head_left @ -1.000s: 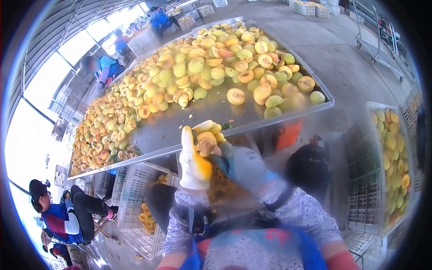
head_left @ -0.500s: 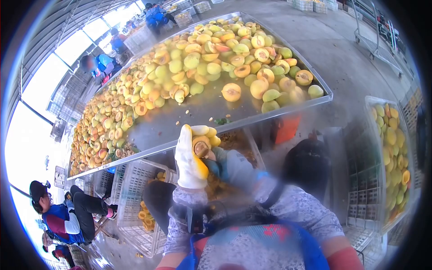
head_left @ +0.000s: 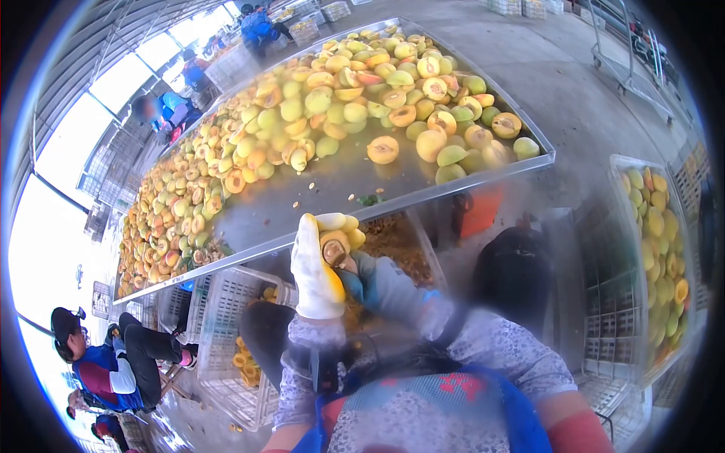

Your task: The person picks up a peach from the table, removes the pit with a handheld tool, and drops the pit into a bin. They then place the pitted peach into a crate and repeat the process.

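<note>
My left hand, in a white glove with yellow fingers, is wrapped round a halved peach, cut face toward my right hand. The brown stone or its hollow shows in the middle. My right hand, in a grey-blue glove, is closed against the lower right of that half; any tool in its fingers is hidden. Both hands are just off the near edge of a metal table heaped with peaches, many halved. One peach half lies cut side up on the bare metal.
Beneath the table is a white plastic crate with some peach pieces. At right stands a crate of peaches, near an orange object. A seated person works at left; other people sit beyond the table.
Both hands stay together at the peach half, with only a slight shift of the fingers. The whole view has moved a little.
</note>
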{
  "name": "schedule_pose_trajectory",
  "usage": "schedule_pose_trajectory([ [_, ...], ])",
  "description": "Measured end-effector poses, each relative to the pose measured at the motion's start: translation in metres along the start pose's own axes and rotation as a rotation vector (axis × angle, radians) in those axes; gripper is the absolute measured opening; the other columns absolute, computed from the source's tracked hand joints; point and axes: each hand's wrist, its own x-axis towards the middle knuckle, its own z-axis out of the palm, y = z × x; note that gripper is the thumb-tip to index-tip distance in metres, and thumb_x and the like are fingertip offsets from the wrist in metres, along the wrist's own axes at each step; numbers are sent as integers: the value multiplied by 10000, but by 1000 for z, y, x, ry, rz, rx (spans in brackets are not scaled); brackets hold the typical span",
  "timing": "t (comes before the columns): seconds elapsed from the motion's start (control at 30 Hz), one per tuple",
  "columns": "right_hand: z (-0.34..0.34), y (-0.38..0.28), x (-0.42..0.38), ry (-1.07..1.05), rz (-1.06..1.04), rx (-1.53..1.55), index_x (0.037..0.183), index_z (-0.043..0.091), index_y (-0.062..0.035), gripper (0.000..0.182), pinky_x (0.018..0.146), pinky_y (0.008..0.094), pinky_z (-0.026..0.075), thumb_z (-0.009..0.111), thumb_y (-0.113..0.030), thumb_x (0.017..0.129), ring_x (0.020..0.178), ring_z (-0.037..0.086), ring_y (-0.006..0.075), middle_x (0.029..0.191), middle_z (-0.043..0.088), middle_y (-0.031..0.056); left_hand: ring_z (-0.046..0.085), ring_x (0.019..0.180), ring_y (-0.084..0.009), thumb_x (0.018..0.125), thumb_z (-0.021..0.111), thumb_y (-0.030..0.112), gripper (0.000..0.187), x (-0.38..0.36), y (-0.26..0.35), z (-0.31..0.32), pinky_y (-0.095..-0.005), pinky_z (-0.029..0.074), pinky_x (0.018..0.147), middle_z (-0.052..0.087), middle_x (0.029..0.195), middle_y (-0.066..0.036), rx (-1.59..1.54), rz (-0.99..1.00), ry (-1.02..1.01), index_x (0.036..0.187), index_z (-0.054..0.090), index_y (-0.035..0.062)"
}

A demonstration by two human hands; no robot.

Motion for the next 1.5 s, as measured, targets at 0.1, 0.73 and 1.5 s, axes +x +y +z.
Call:
schedule_pose_trajectory([
  [0.1, -1, 0, 1, 46, -3, -208, 1189, 625, -74, 373, 746, 476, 537, 539, -405, 1040, 829, 695, 400, 907, 713, 223, 688, 858, -311, 1078, 473, 404, 428, -3, 4, 9, -454, 587, 824, 690, 1020, -179, -103, -45, 80, 1102, 617, 2],
  [0.73, 10, -4, -4, -34, 38, 168, 1105, 679, -44, 399, 794, 437, 547, 515, -404, 1057, 897, 698, 425, 927, 719, 230, 692, 737, -271, 1084, 435, 418, 491, -6, 10, -1, -385, 574, 729, 709, 923, -178, 179, 32, -28, 985, 643, -17],
  [1.5, 0, -20, -10, -188, 363, 264, 1040, 703, 13, 389, 750, 337, 518, 544, -341, 1070, 788, 583, 117, 831, 725, 127, 666, 744, -213, 1060, 445, 460, 536, -4, 4, -6, -339, 533, 698, 720, 877, -142, 183, -110, -30, 947, 700, 2],
])
